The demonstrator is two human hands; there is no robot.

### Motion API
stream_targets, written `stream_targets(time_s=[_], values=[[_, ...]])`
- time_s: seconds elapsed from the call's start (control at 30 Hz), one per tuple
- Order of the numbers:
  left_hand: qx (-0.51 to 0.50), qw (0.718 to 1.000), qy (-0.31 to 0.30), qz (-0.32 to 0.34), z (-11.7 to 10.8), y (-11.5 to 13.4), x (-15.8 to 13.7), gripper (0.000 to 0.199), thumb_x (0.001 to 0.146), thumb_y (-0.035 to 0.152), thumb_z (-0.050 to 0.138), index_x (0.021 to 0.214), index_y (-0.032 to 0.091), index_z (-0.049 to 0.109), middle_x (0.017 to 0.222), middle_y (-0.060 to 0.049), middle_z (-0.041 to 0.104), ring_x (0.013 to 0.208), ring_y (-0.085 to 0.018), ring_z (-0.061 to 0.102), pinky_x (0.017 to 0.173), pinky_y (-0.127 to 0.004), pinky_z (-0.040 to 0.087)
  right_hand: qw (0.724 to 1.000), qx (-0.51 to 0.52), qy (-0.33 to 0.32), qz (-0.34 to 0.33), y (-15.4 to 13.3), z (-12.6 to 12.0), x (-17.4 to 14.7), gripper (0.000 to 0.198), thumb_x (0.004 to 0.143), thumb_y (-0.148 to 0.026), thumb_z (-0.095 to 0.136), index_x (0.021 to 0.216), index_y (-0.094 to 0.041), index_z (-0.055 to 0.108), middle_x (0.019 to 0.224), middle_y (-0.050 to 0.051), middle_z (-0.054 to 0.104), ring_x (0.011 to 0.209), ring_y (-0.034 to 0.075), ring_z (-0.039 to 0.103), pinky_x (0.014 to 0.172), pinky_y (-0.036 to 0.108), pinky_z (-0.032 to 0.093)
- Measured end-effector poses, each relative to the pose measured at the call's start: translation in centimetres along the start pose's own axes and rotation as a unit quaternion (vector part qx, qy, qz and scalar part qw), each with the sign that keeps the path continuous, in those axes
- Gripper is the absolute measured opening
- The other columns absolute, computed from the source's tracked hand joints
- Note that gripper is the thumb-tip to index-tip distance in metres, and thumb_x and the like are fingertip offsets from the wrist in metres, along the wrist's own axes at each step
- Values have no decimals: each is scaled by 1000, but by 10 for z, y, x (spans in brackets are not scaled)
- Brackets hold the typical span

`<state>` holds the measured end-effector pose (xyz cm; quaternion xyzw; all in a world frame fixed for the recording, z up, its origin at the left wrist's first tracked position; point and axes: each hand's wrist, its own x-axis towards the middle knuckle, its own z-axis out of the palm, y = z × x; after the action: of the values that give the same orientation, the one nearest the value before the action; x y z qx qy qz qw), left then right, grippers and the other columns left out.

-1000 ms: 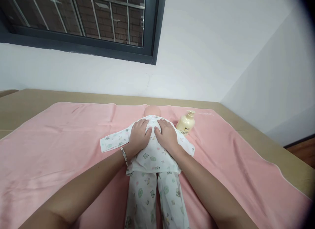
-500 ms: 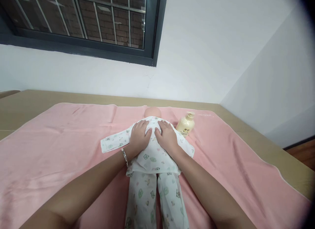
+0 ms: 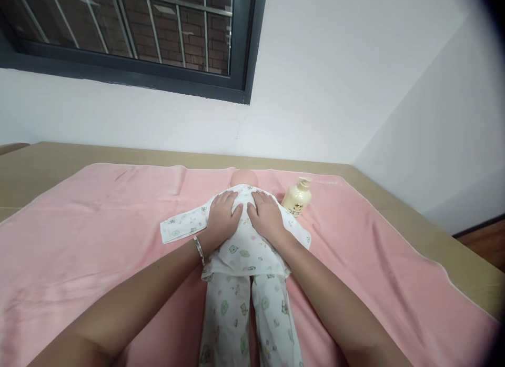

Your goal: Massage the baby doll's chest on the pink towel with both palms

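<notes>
A baby doll (image 3: 244, 177) lies on a pink cloth (image 3: 130, 198), its bare head at the far end and its face out of sight. It wears a white printed top (image 3: 246, 251) and matching trousers (image 3: 229, 314). My left hand (image 3: 224, 214) rests flat on the left of the doll's upper body, fingers pointing away from me. On the right side, my right hand (image 3: 266, 214) lies flat in the same way, thumb toward the other thumb. Neither hand grips anything. The left sleeve stretches out sideways; my right arm partly covers the other.
A cream pump bottle (image 3: 298, 197) stands on the cloth just right of the doll's shoulder. Under the cloth is a wooden table (image 3: 189, 158) against a white wall (image 3: 315, 93). Above it, at the upper left, is a dark-framed window (image 3: 158, 75) with bars.
The view has shifted very slightly. Both hands stay on the doll's upper body, with no clear movement against it.
</notes>
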<state>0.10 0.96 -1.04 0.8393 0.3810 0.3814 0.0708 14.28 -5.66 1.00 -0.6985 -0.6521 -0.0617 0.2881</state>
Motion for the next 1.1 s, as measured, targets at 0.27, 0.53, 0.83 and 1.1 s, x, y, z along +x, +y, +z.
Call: stream_targets(time_s=[0.27, 0.53, 0.83, 1.1], values=[[14, 999, -25, 28, 1, -4, 2, 41, 94, 31, 37, 128, 15, 53, 132, -12, 57, 125, -27, 49, 109, -49, 36, 997, -17, 19, -72, 6, 6, 2, 44, 96, -28, 36, 134, -13, 52, 137, 14, 53, 129, 27, 46, 110, 46, 32], [35, 997, 24, 64, -9, 5, -5, 35, 96, 33, 39, 118, 15, 61, 120, -11, 65, 115, -25, 56, 102, -42, 44, 990, -43, 108, -79, 0, 6, -10, 31, 92, -26, 41, 102, -22, 71, 111, 7, 70, 105, 21, 63, 88, 31, 46], [59, 995, -45, 62, -8, 0, 1, 46, 97, 37, 36, 132, 12, 50, 135, -15, 54, 128, -28, 46, 109, -48, 37, 999, -31, 29, -10, -1, 2, -2, 46, 93, -36, 43, 133, -16, 53, 137, 13, 54, 130, 28, 45, 109, 44, 33], [52, 993, 1, 103, -10, 5, -4, 36, 98, 31, 36, 119, 17, 61, 125, -12, 62, 118, -25, 54, 103, -44, 44, 994, -3, 69, -86, 2, 4, -6, 37, 93, -28, 41, 120, -21, 64, 128, 7, 61, 122, 22, 53, 106, 36, 38]])
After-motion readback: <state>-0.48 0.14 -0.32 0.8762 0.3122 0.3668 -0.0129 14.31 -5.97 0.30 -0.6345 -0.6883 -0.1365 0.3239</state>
